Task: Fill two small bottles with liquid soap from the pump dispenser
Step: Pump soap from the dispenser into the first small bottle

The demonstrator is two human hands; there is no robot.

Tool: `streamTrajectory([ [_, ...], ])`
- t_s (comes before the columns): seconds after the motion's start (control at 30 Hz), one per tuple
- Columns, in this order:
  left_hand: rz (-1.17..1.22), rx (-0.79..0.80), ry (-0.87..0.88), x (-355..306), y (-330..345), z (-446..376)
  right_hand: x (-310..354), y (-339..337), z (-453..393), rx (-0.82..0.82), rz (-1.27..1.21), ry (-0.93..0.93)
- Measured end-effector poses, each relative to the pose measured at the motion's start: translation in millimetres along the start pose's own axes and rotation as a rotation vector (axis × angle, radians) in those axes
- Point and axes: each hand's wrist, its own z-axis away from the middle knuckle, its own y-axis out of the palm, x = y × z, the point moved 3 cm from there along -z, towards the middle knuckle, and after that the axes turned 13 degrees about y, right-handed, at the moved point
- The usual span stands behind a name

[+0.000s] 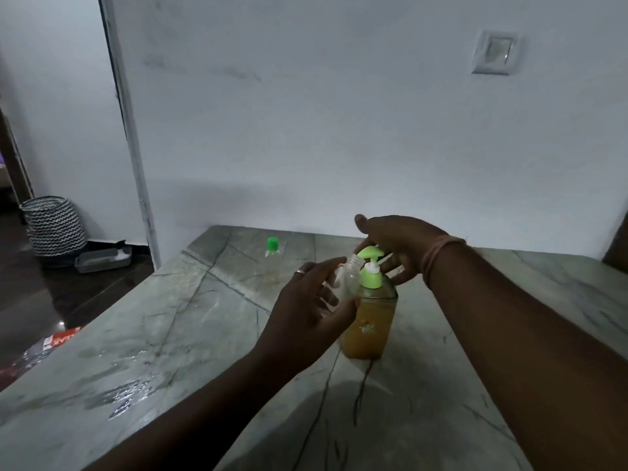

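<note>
A pump dispenser (368, 326) of amber soap with a light green pump head (370, 254) stands on the marble counter (170, 334). My left hand (306, 311) grips a small clear uncapped bottle (346, 275), tilted with its mouth just under the pump spout. My right hand (397, 246) hovers over and behind the pump head, fingers spread, holding nothing; whether it touches the pump I cannot tell. A second small clear bottle with a green cap (272, 249) stands farther back on the counter.
A white wall (339, 130) with a switch plate (494, 56) rises right behind the counter. On the floor to the left are a zigzag-patterned basket (54, 226), a grey tray (102, 260) and a red packet (64, 339). Wet patches glisten on the counter's left part.
</note>
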Motion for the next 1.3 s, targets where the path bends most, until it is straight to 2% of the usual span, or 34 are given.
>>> streamTrajectory([
  [0.1, 0.045, -0.026, 0.028, 4.7, 8.7, -1.3, 5.7, 9.6, -0.2, -0.004, 0.05, 0.044],
  [0.3, 0.023, -0.077, 0.003, 25.1, 13.8, 10.1, 9.7, 14.8, -3.1, 0.002, 0.116, -0.031],
  [0.47, 0.049, -0.08, 0.02, 27.0, 13.0, 5.2, 12.9, 16.6, -5.1, -0.101, 0.186, -0.111],
  [0.63, 0.057, -0.138, 0.075, 22.6, 8.1, -0.9, 22.0, 23.6, 5.9, -0.132, 0.263, -0.168],
  [0.73, 0.15, -0.167, 0.051, 24.6, 3.7, -0.1, 22.5, 23.9, 10.3, -0.145, 0.3, -0.181],
  [1.03, 0.171, -0.238, -0.048, 22.3, 9.7, 5.3, 19.0, 26.8, 16.2, -0.193, 0.479, -0.185],
  [1.3, 0.532, -0.206, -0.105, 25.4, 13.6, 11.6, 19.3, 23.3, 21.0, -0.167, 0.547, -0.184],
])
